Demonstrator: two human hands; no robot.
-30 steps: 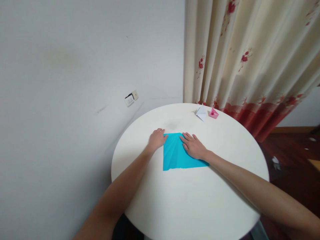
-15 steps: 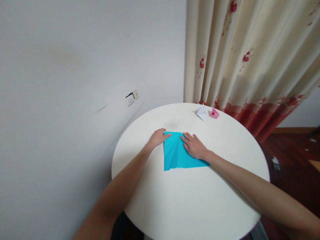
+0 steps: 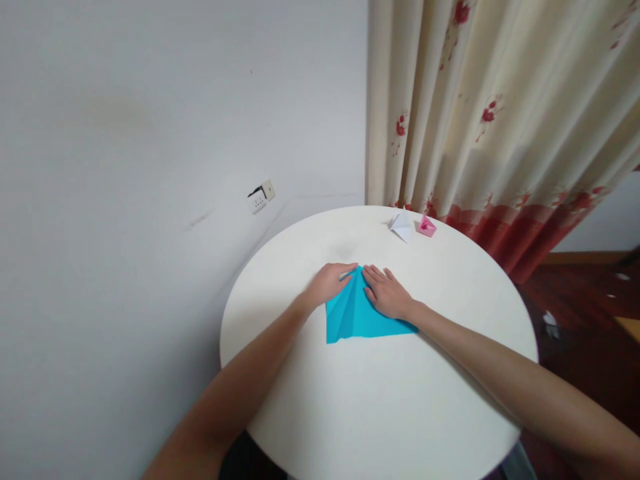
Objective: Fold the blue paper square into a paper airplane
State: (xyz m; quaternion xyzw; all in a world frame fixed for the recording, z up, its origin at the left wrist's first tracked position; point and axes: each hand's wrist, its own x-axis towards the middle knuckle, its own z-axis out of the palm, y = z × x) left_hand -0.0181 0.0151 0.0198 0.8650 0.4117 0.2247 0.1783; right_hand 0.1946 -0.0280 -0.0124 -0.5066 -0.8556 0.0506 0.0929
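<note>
White and round, the smooth tabletop (image 3: 380, 400) fills the lower middle of the view, standing close to a pale grey wall (image 3: 150, 133) that carries a small white socket plate (image 3: 260, 198) low down. Behind the table's far edge hangs a cream curtain with red flowers and a red hem (image 3: 500, 120), and dark reddish wooden floor (image 3: 590, 313) shows to the right. No container is in sight. A creased turquoise paper sheet (image 3: 353, 317) lies flat on the table near its middle. The left hand (image 3: 331, 283) holds the sheet's far left corner folded in toward the centre, fingers pressing it down. The right hand (image 3: 387, 293) lies flat and open on the sheet's right part, pinning it. Near the far rim sit a small white folded paper figure (image 3: 403, 227) and, just beside it, a small pink folded paper figure (image 3: 427, 227).
</note>
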